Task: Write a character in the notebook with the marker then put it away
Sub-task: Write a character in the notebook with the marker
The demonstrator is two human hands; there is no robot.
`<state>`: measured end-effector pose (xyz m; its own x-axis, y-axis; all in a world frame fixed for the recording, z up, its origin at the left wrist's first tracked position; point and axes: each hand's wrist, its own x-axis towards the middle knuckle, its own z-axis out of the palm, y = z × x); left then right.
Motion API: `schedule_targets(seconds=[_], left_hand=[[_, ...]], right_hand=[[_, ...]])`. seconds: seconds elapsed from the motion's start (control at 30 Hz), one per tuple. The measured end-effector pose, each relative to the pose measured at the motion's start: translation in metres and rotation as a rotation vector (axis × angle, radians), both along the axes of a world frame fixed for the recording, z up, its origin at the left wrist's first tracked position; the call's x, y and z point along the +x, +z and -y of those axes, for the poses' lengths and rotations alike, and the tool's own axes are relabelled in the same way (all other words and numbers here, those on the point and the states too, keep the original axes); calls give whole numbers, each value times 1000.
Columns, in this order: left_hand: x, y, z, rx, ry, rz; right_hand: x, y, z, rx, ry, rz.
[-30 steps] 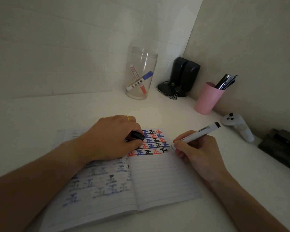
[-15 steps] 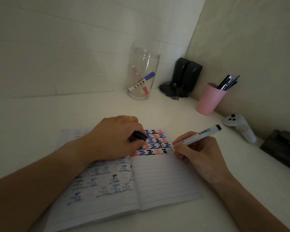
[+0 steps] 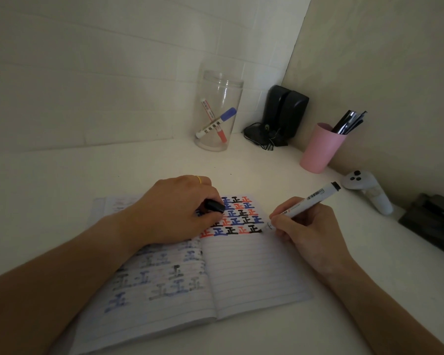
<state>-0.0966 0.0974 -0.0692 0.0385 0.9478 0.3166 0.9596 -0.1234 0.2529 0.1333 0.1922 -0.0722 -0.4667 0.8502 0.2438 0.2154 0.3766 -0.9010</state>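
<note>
The white bench [image 3: 62,180] ran into a corner where two walls met, and your open notebook [image 3: 254,272] lay flat on it in front of you, its right page lined and filled at the top with rows of one character in black, blue and red. Your left forearm crossed the left page, covering much of the faded writing there, and your left hand [image 3: 174,211] pressed down across the spine with its fingers curled round a black marker cap [image 3: 215,205]; a ring [image 3: 199,179] showed on one finger. Your right hand [image 3: 308,226] sat on the right edge of the page, closed round the white marker [image 3: 310,198], whose tip met the paper just beside the last black character in the bottom row while its black end pointed up and to the right. At the back stood a clear jar [image 3: 219,111] with two markers leaning inside, and next to it a pair of black speakers [image 3: 285,111] with a tangle of cable at their foot. To the right a pink cup [image 3: 319,149] held dark pens, a white controller [image 3: 367,190] lay near the wall just beyond your marker's end, and a dark object [image 3: 431,221] sat at the frame's right edge, too dim to identify.
</note>
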Motion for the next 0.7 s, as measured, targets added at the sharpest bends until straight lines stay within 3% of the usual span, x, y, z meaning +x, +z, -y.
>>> schedule_targets(seconds=[0.13,0.27,0.33,0.57,0.7], left_hand=[[-2,1,0,31,4,-2],[-2,5,3,28,2,-14],[1,7,3,-10,1,17],[-3,6,5,5,12,167],[-8,3,-3,160,97,348]], right_hand=[[-1,0,-5,-26,-17,-5],[-5,18,-10,-266,-42,-102],[-15,29,-16,-278,-24,-75],[-61,30,-25,-389,-48,-539],[-56,21,-27,-397,7,-583]])
